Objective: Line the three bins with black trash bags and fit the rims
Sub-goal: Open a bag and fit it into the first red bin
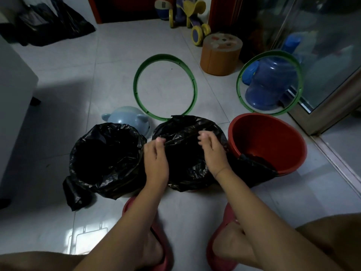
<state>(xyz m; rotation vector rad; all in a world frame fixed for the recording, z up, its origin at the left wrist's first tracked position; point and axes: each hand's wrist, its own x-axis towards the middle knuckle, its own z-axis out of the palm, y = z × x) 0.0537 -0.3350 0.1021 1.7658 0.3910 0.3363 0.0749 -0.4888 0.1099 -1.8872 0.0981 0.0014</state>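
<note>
Left hand and right hand are each pinching the crinkled black plastic trash bag covering the middle bin, likely pulling its mouth open over the edge. Bag-lined left bin is sitting alongside. Round red plastic bin is waiting unlined. Green plastic ring rim is lying just beyond and the second green rim is leaning on a blue water jug, neither obstructing.

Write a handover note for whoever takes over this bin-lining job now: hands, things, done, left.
Left hand and right hand both pinch the middle bag, half spread over its bin.
Left bin's bag is in and folded over the edge. The red bin is unlined; a black bag drapes over its near edge.
One green rim lies on the floor; a second green rim leans on the blue jug.
To do: finish middle, line red, fit rims; no third rim in view.
</note>
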